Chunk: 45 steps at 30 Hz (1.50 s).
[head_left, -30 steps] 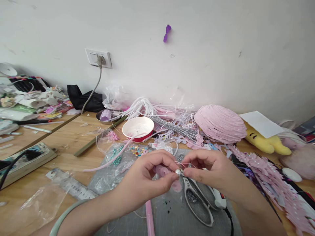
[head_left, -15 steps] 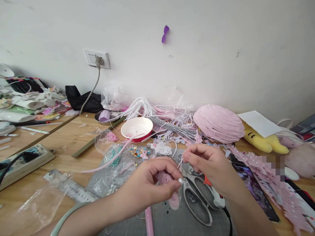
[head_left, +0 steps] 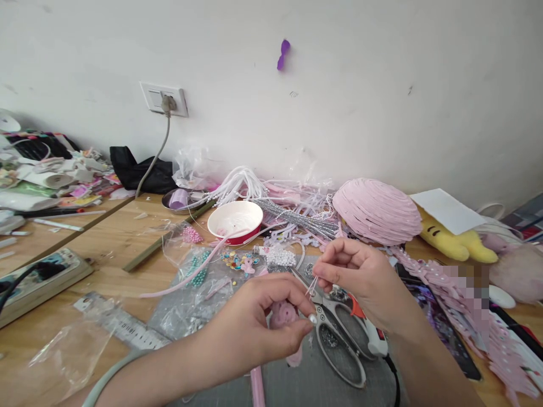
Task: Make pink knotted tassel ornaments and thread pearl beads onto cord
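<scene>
My left hand [head_left: 271,316] pinches a white pearl bead [head_left: 313,319] between thumb and fingertip. Partly hidden in its palm is a pink fabric piece [head_left: 283,314], whose lower end shows below the thumb. To the right, my right hand [head_left: 354,274] has thumb and finger pressed together on thin white thread [head_left: 313,285], which runs down toward the left fingertips. Beneath both hands lie scissors [head_left: 339,339] with grey handles, on a grey cutting mat [head_left: 314,379]. A white and orange tool with a cord [head_left: 375,339] rests beside them.
Behind the hands stand a red and white bowl [head_left: 235,220] and a large pink ball of strips [head_left: 376,212]. A metal ruler [head_left: 123,325] and a power strip [head_left: 46,282] lie at left. At right are a phone [head_left: 441,322] and a yellow plush toy [head_left: 453,240].
My right hand has shifted slightly down and left, while the left hand's bead sits a little lower. The view has tilted slightly. Both pinches stay closed.
</scene>
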{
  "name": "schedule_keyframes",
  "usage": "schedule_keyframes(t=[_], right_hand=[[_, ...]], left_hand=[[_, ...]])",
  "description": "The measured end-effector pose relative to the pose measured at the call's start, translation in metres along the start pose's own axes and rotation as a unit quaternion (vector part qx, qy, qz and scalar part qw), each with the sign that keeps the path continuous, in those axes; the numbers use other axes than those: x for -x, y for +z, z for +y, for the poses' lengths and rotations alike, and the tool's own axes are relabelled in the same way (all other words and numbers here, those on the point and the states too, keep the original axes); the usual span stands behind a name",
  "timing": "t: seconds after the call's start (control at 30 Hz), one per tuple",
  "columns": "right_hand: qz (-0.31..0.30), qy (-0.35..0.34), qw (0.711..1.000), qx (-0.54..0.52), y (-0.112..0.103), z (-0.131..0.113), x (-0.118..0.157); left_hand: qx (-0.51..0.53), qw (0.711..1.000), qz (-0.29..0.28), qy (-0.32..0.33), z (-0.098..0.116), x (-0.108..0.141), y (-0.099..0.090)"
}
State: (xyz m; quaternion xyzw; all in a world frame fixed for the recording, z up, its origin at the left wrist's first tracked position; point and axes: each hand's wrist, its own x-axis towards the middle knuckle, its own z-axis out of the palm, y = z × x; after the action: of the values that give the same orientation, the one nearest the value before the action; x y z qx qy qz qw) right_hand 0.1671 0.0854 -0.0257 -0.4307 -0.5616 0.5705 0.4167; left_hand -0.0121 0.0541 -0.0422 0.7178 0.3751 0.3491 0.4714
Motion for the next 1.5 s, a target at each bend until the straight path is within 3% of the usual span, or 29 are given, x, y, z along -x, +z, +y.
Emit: schedule_keyframes(t=[0.33,0.53,0.67,0.93,1.1,1.2,1.3,1.5], right_hand=[[0.089,-0.083,0.99,0.072,0.004,0.006,0.003],[0.07,-0.125,0.982,0.121,0.009,0.001,0.009],[0.044,-0.148,0.981,0.121,0.013,-0.002,0.013],[0.084,-0.136,0.983,0.085,0.021,0.003,0.015],[0.139,-0.151,0.966,0.159,0.007,-0.002,0.01],[0.073,-0.111,0.975,0.18,0.001,-0.004,0.009],[-0.022,-0.069,0.992,0.106,0.006,-0.002,0.008],[-0.068,-0.039,0.995,-0.061,0.018,0.008,0.007]], left_hand=[[0.027,1.0,0.007,0.0,-0.005,-0.002,-0.004],[0.154,0.988,0.005,0.003,-0.008,-0.003,-0.014],[0.278,0.957,-0.023,-0.08,-0.005,-0.001,-0.013],[0.339,0.935,0.027,-0.096,-0.007,-0.002,-0.005],[0.331,0.937,0.073,-0.085,-0.009,-0.004,-0.008],[0.346,0.931,0.08,-0.087,-0.008,-0.004,-0.009],[0.381,0.919,0.051,-0.093,-0.006,-0.003,-0.007],[0.431,0.896,0.024,-0.102,-0.005,0.0,-0.003]])
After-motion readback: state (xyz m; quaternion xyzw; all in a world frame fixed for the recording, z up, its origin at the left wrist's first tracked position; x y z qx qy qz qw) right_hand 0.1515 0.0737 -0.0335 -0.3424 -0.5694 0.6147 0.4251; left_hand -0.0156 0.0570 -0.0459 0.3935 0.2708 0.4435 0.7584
